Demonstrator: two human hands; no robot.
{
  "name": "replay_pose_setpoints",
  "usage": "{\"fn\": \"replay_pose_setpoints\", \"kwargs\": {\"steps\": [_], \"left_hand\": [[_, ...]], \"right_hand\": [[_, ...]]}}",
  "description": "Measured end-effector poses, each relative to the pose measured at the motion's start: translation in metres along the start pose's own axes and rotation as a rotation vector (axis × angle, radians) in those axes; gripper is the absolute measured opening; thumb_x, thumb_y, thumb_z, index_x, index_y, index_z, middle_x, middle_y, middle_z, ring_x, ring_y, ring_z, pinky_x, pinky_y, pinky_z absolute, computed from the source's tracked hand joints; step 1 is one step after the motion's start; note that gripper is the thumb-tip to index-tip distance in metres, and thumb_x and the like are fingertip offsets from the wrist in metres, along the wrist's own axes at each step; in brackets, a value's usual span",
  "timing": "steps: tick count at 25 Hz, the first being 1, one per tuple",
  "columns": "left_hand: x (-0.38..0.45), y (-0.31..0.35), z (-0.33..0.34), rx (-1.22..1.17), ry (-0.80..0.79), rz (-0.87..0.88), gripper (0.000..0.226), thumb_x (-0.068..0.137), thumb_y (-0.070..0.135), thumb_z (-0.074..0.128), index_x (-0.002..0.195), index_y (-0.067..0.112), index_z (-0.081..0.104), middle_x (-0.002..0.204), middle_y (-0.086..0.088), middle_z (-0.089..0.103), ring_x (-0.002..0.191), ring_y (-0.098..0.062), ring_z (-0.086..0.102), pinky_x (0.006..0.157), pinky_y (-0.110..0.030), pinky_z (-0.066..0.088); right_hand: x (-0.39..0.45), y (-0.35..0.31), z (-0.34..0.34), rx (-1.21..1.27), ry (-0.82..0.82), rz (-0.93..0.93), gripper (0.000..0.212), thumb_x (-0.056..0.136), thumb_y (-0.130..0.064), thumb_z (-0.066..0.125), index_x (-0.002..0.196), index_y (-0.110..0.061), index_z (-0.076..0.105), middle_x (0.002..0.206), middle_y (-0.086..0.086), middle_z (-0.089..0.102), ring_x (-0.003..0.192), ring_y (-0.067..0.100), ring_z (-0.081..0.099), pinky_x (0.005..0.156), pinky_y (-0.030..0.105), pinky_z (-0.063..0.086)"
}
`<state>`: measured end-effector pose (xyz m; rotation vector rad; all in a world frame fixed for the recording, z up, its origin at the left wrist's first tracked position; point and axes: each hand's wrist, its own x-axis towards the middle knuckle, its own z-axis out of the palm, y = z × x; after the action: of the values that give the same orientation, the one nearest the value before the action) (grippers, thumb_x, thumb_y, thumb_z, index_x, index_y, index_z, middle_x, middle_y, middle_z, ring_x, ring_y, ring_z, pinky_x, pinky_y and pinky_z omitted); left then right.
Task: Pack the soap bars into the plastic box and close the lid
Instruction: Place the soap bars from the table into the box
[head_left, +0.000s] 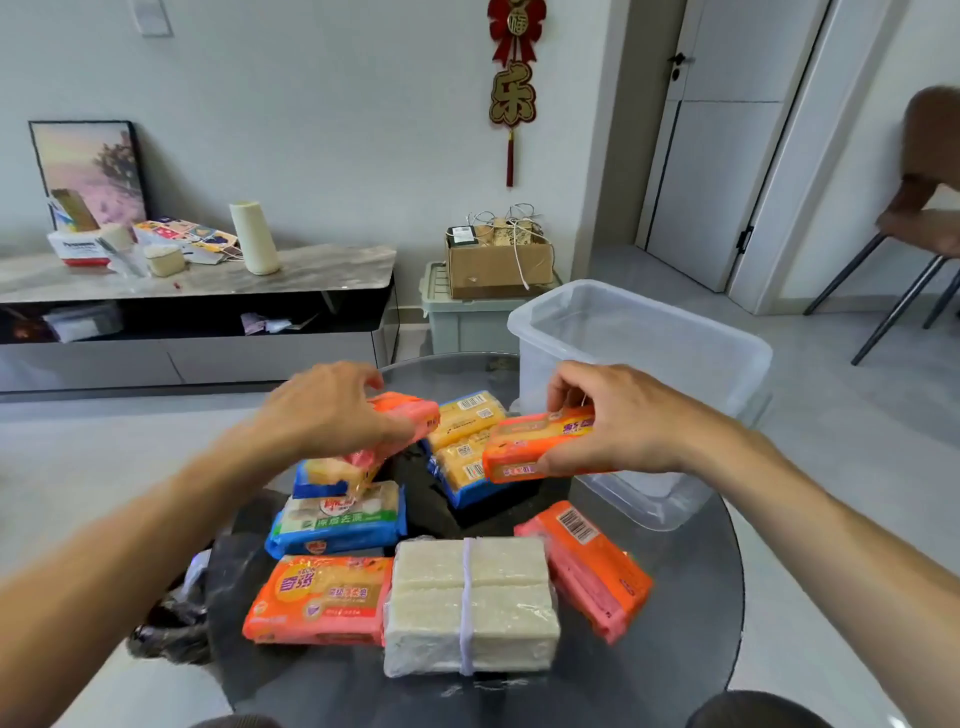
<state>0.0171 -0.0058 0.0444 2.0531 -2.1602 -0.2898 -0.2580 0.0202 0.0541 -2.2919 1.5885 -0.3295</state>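
Observation:
My left hand (332, 410) grips an orange-pink soap pack (415, 415), lifted above the round dark glass table (649, 675). My right hand (618, 415) holds another orange soap pack (524, 449) just left of the clear plastic box (691, 332), which stands open and looks empty at the table's far right. Several wrapped soaps lie on the table: yellow-and-blue packs (467, 436), a blue-green pack (337, 519), an orange pack (322, 597), a white banded block (470, 603) and an orange pack at right (587, 566). No lid is in view.
A low TV cabinet (208, 280) with clutter stands at the back left. A cardboard box (498, 260) sits on a grey-green bin by the wall. A chair (914, 228) is at the far right. My knees show at the bottom edge.

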Motion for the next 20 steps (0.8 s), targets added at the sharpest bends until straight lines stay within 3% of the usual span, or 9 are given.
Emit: {"fn": "replay_pose_setpoints", "kwargs": {"steps": [5, 9, 11, 13, 15, 17, 20], "left_hand": [[0.029, 0.052, -0.033, -0.245, 0.182, 0.117, 0.065, 0.071, 0.059, 0.065, 0.125, 0.024, 0.058, 0.117, -0.007, 0.064, 0.094, -0.025, 0.063, 0.082, -0.040, 0.056], [0.079, 0.130, -0.033, -0.270, 0.228, 0.210, 0.061, 0.071, 0.052, 0.068, 0.125, 0.029, 0.055, 0.121, -0.005, 0.061, 0.097, -0.028, 0.060, 0.082, -0.036, 0.053], [0.105, 0.161, -0.021, -0.158, 0.204, 0.266, 0.055, 0.066, 0.051, 0.065, 0.115, 0.027, 0.058, 0.114, -0.004, 0.062, 0.095, -0.028, 0.059, 0.078, -0.035, 0.050], [0.143, 0.194, 0.004, -0.024, 0.159, 0.316, 0.042, 0.061, 0.051, 0.061, 0.092, 0.023, 0.059, 0.098, -0.003, 0.064, 0.086, -0.027, 0.059, 0.067, -0.032, 0.045], [0.164, 0.208, 0.026, 0.106, 0.066, 0.340, 0.033, 0.065, 0.046, 0.065, 0.085, 0.021, 0.057, 0.088, -0.001, 0.062, 0.078, -0.023, 0.056, 0.059, -0.029, 0.039], [0.187, 0.214, 0.052, 0.226, -0.035, 0.354, 0.029, 0.068, 0.043, 0.068, 0.087, 0.022, 0.062, 0.081, 0.002, 0.061, 0.072, -0.018, 0.055, 0.054, -0.026, 0.034], [0.216, 0.211, 0.084, 0.401, -0.208, 0.393, 0.030, 0.071, 0.049, 0.070, 0.081, 0.024, 0.057, 0.074, 0.006, 0.055, 0.070, -0.017, 0.053, 0.054, -0.028, 0.033]], "right_hand": [[-0.010, 0.036, -0.085, 0.037, 0.123, 0.030, 0.053, 0.060, -0.063, 0.074, 0.098, -0.030, 0.058, 0.096, -0.012, 0.061, 0.082, 0.005, 0.058, 0.062, 0.028, 0.049], [0.014, 0.085, -0.111, -0.122, 0.050, 0.080, 0.040, 0.070, -0.045, 0.081, 0.098, -0.033, 0.055, 0.099, -0.011, 0.055, 0.083, 0.005, 0.053, 0.061, 0.027, 0.045], [0.031, 0.104, -0.106, -0.258, -0.051, 0.095, 0.039, 0.067, -0.044, 0.085, 0.089, -0.033, 0.054, 0.094, -0.014, 0.052, 0.081, 0.007, 0.052, 0.061, 0.029, 0.045], [0.058, 0.132, -0.098, -0.333, -0.151, 0.115, 0.039, 0.062, -0.043, 0.087, 0.082, -0.032, 0.055, 0.093, -0.012, 0.054, 0.083, 0.014, 0.056, 0.070, 0.040, 0.052], [0.071, 0.140, -0.082, -0.358, -0.259, 0.127, 0.037, 0.058, -0.039, 0.087, 0.079, -0.030, 0.058, 0.096, -0.008, 0.059, 0.086, 0.020, 0.060, 0.075, 0.045, 0.055], [0.086, 0.151, -0.061, -0.350, -0.401, 0.156, 0.031, 0.059, -0.030, 0.086, 0.075, -0.029, 0.059, 0.096, -0.003, 0.063, 0.080, 0.018, 0.063, 0.066, 0.036, 0.057], [0.099, 0.161, -0.033, -0.460, -0.598, 0.167, 0.021, 0.074, -0.007, 0.073, 0.076, -0.022, 0.059, 0.070, -0.007, 0.056, 0.045, -0.001, 0.053, 0.038, 0.010, 0.039]]}}
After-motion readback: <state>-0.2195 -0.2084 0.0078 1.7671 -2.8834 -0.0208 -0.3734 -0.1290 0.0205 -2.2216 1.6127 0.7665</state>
